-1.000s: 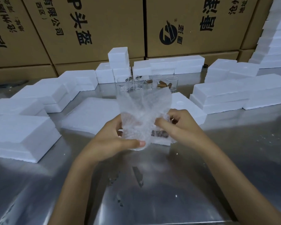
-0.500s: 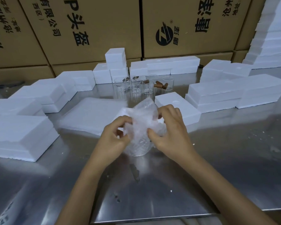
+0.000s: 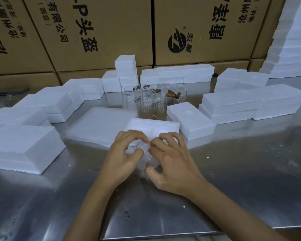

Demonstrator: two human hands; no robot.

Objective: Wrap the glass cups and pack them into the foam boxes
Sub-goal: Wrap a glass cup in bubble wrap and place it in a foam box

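A glass cup wrapped in bubble wrap (image 3: 147,154) stands on the steel table (image 3: 233,180), mostly hidden between my hands. My left hand (image 3: 123,153) grips its left side with curled fingers. My right hand (image 3: 170,160) grips its right side, fingertips pressing the wrap down over the top. Just behind lies an open foam box (image 3: 153,125) with moulded recesses. Several bare glass cups (image 3: 155,95) stand further back in the middle. A stack of bubble wrap sheets (image 3: 101,124) lies left of the open box.
White foam boxes ring the work area: a large foam box (image 3: 23,146) at the left, a foam lid (image 3: 189,119) at the right, long stacks (image 3: 254,103) beyond. Brown corks (image 3: 171,93) lie among the cups. Cardboard cartons (image 3: 101,32) wall off the back.
The tall loose bubble wrap has been folded down over the cup. Both hands have lowered the bundle to the table and closed in over its top.
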